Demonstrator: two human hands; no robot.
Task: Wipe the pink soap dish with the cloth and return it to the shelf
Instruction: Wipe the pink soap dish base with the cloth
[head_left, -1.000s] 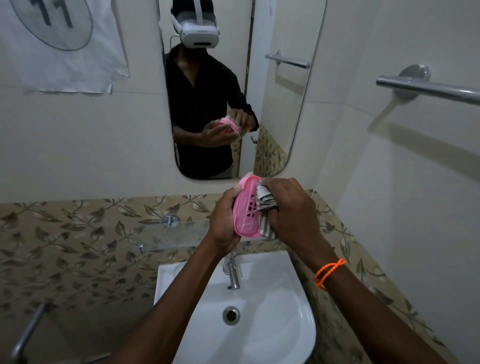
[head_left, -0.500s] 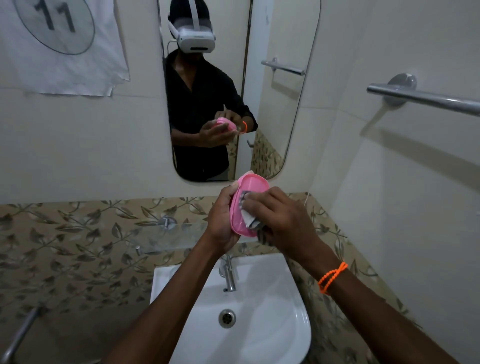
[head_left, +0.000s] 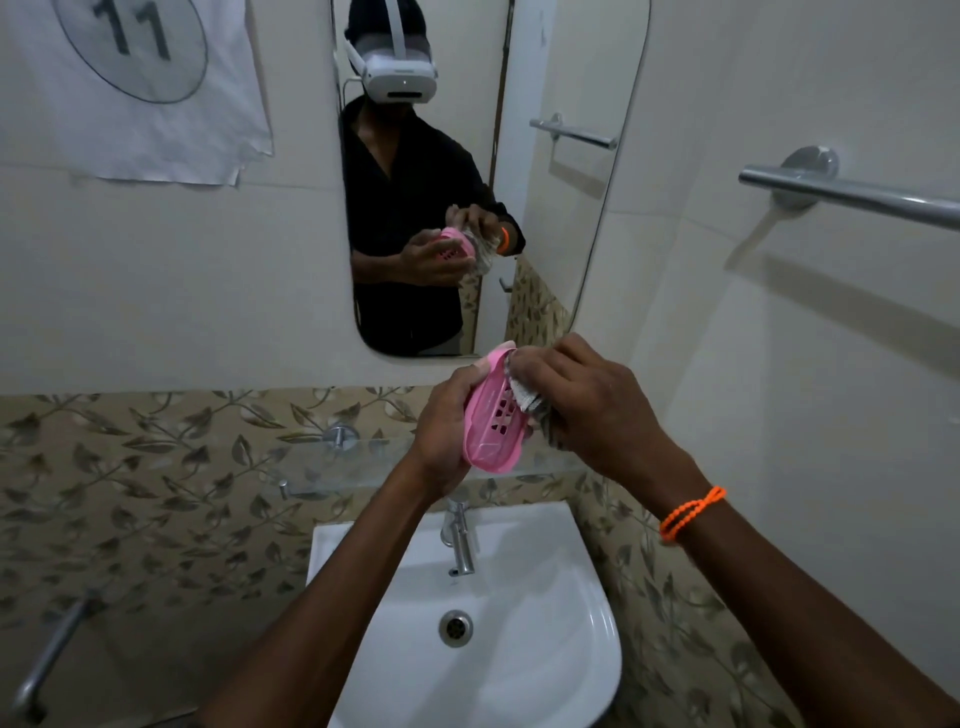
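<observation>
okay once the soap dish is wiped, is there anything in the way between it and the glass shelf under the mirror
Nothing visible blocks it. The left hand holds the pink soap dish just above the glass shelf, whose visible surface looks bare. The right hand presses the cloth against the dish; the part of the shelf behind the hands is hidden.

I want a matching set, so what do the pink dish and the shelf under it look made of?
The pink soap dish looks like glossy moulded plastic: uniform colour, punched drain slots, a soft sheen. The shelf looks like clear glass, since the leaf tiles show through it, on shiny metal mounts, probably chromed.
</observation>
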